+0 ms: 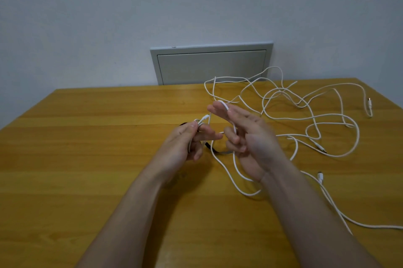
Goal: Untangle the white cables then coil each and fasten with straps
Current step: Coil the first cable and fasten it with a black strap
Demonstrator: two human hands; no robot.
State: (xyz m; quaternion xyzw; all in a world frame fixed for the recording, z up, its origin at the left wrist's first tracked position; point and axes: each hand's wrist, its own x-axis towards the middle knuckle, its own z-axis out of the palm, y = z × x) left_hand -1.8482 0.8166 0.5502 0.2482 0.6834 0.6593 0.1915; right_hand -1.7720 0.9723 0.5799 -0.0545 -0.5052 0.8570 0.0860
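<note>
Fingers [194, 126] of the left hand [185, 143] are curled, thumb and forefinger pinching a few small loops of thin, cord-like white cable [201, 121], with one short plug end poking up out of the pinch. The right hand [250, 139], slightly blurred, is raised just beside it without touching. Its two upper fingers [218, 110] are stretched out with a strand of the cable draped over their tips, while the lower fingers curl round the strand as it runs down across the palm. Both hands hover above the yellow-brown wooden tabletop [87, 147], smooth and banded with grain. Below the right hand the strand drops in a long loop and joins the loose tangle of white cables [305, 115] spread over the right half of the tabletop. The crossings hide how many separate cables lie there, though at least three plug ends show. One black strap [210, 147], flat and narrow, lies under the hands, partly hidden by them. Behind the tabletop one grey rectangular panel [211, 65] with a framed door sits in the pale wall [87, 17].
</note>
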